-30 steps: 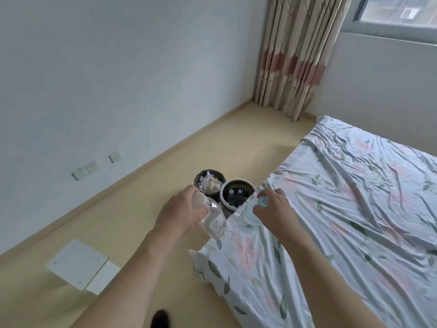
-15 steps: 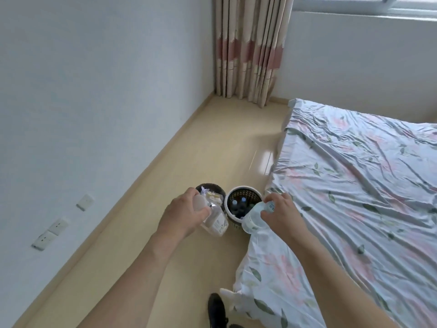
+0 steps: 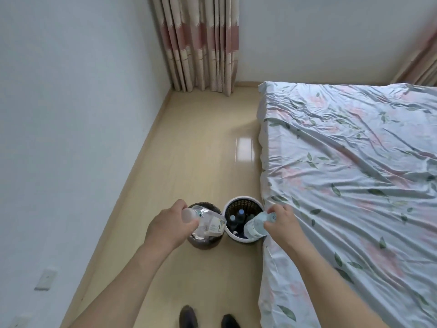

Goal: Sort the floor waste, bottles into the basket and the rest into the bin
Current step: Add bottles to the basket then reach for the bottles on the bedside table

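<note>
The left hand [image 3: 169, 223] is gripping a clear bottle [image 3: 45, 224] over the dark bin [image 3: 204, 242], hiding its contents. The right hand [image 3: 282, 223] is clasping a second bottle [image 3: 254, 227] above the white basket [image 3: 243, 201] at 3 o'clock of the bin.

The pale wooden floor [image 3: 189, 150] is carrying a dark bin [image 3: 204, 242] and a white-rimmed basket [image 3: 243, 200], standing just beside each other; the basket is sitting against the bed [image 3: 354, 174]; two dark shoes [image 3: 208, 320] are standing at the near edge.
</note>
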Demonstrator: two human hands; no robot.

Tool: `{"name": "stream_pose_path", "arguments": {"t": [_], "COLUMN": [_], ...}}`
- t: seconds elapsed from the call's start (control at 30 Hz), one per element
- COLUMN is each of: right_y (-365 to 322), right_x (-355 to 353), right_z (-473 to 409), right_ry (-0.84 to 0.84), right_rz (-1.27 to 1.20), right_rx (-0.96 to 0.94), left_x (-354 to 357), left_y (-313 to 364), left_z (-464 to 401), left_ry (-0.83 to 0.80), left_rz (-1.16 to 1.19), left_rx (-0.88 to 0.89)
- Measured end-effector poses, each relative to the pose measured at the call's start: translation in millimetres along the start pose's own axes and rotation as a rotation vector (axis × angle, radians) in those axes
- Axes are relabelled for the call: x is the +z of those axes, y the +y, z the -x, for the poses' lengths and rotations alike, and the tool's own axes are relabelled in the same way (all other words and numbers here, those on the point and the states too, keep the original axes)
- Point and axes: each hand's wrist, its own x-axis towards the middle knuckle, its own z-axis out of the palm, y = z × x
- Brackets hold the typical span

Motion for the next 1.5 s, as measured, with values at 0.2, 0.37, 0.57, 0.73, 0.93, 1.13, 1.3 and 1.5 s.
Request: {"name": "stream_pose_path", "arguments": {"t": [0.2, 0.37, 0.57, 0.73, 0.93, 1.13, 1.3, 1.5], "right_y": [4, 44, 124, 199, 235, 239, 250, 273], "right_x": [57, 137, 238, 305, 338, 343, 347, 369], "right_z": [-97, -184, -276, -333, -361, -379, -388, -410], "right_ry": [0.057, 0.006, -0.035, -0.108, -0.167, -0.197, -0.210, -0.226], "right_rz": [0.025, 0.064, 0.091, 0.169, 0.163, 0.179, 0.212, 0.234], "right_rx": [0.194, 0.294, 0.335, 0.323, 0.337, 0.334, 0.293, 0.247], "left_x": [54, 159, 320, 434, 465, 466, 511, 561], "left_y": [-10, -26, -50, -65, -70, -83, -79, -52], "left_z": [-138, -244, -326, -367, -382, -377, -398, -405], "left_ry": [-0.145, -0.257, -0.363, -0.370, -0.280, -0.359, -0.389, -0.373], "left_rz": [-0.053, -0.098, -0.177, -0.297, -0.369, -0.450, -0.540, -0.524], "left_rx": [0.177, 0.319, 0.449, 0.528, 0.635, 0.746, 0.765, 0.887]}}
